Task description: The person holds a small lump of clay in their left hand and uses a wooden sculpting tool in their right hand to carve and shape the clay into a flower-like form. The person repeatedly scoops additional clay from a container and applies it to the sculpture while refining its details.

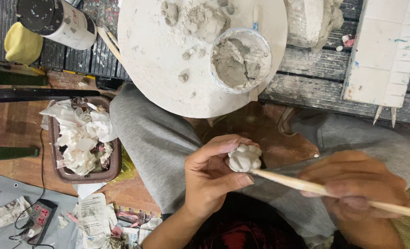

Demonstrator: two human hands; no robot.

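My left hand [212, 177] holds a small lumpy ball of white clay [244, 157] between thumb and fingers, above my lap in grey trousers. My right hand [357, 184] grips a long pale wooden stick [306, 186] whose tip touches the underside of the clay ball. Above, a round white board [154, 50] carries small clay bits and a white tub of grey clay [240, 60].
A brown bin [115, 161] full of crumpled white paper stands on the left. A spattered can [59, 19] and a yellow object [23, 44] sit top left. A white block [382, 50] lies top right. Paper scraps and a power strip [36, 219] litter the floor at the lower left.
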